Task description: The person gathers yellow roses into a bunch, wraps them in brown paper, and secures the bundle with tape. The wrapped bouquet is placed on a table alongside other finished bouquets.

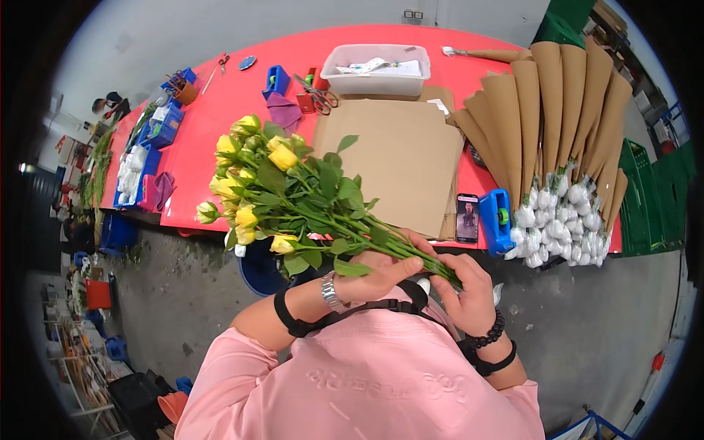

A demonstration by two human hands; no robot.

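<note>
A bunch of yellow roses with leafy green stems lies slantwise in front of me, its blooms to the left. My left hand wraps around the stems, thumb on top. Near the cut ends, the fingers of my right hand close on the same stems. Just beyond the bunch, a stack of brown kraft paper sheets lies on the red table. A smartphone with its screen lit rests by the stack's right corner, next to a blue tape dispenser.
Many paper-wrapped bouquets with white-wrapped stem ends fill the table's right side. A translucent plastic bin stands at the back, with scissors nearby. Blue crates sit at left. A blue bucket is below the table edge. Green crates stand at right.
</note>
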